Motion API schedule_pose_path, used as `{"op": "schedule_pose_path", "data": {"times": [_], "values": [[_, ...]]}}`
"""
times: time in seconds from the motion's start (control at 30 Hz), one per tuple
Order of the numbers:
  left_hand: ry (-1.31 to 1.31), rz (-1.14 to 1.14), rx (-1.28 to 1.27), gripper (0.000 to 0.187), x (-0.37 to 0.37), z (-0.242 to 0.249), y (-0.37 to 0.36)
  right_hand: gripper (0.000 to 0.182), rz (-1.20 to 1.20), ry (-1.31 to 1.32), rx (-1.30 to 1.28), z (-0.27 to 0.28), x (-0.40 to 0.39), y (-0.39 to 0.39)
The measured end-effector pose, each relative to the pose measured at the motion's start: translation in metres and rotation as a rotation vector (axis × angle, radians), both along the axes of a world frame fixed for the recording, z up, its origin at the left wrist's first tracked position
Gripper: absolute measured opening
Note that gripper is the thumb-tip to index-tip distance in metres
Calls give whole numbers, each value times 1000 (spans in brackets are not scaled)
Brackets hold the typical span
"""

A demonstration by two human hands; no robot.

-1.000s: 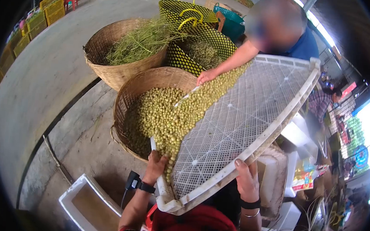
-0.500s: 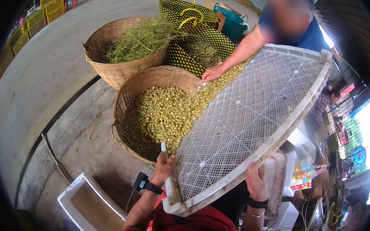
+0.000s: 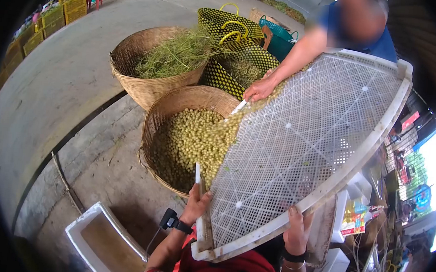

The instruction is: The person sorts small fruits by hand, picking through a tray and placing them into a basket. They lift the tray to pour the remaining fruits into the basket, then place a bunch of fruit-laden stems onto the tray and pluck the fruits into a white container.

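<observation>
A large white mesh tray point(image 3: 288, 141) tilts down toward a round wicker basket point(image 3: 193, 95). Small yellow-green fruits point(image 3: 192, 139) slide off its lower edge and fill much of the basket. My left hand point(image 3: 196, 205) is closed on the tray's near left edge, just beside the basket rim. On the tray's near right rim, my right hand point(image 3: 298, 230) grips from below, its palm partly hidden. Across from me, a co-worker's hand point(image 3: 259, 90) touches the tray's far left edge near the stream of fruit.
Behind stand a wicker basket point(image 3: 153, 86) of green stems, black-and-yellow woven baskets point(image 3: 217, 78) and a teal basket point(image 3: 278, 38). A white foam box point(image 3: 81, 219) and a stick point(image 3: 67, 182) lie at lower left. Yellow crates point(image 3: 75, 8) stand far left.
More fruit has slid off the tray into the basket, leaving more mesh bare. The tray appears steeper, and the co-worker's hand lies along its edge. The view has shifted slightly.
</observation>
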State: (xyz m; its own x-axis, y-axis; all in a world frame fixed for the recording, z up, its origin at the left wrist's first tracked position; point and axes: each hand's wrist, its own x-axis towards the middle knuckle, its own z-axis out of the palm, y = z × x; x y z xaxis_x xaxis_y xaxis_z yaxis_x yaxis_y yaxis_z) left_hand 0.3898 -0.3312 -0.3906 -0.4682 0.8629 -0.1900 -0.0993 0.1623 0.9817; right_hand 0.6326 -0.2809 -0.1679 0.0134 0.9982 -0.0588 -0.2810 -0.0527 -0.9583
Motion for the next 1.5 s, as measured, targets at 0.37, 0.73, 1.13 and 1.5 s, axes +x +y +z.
{"op": "schedule_pose_path", "data": {"times": [0.37,0.73,1.13,1.5], "values": [[227,-41,-117,83,2,18,1,72,126,-16,185,3,0,-4],[50,-103,-3,80,11,-18,15,74,252,-264,272,18,-10,-11],[-399,-34,268,58,30,-37,23,72,-17,-116,220,20,-11,-16],[-191,35,-56,46,96,-52,62,76,9,-69,273,48,-19,12]]}}
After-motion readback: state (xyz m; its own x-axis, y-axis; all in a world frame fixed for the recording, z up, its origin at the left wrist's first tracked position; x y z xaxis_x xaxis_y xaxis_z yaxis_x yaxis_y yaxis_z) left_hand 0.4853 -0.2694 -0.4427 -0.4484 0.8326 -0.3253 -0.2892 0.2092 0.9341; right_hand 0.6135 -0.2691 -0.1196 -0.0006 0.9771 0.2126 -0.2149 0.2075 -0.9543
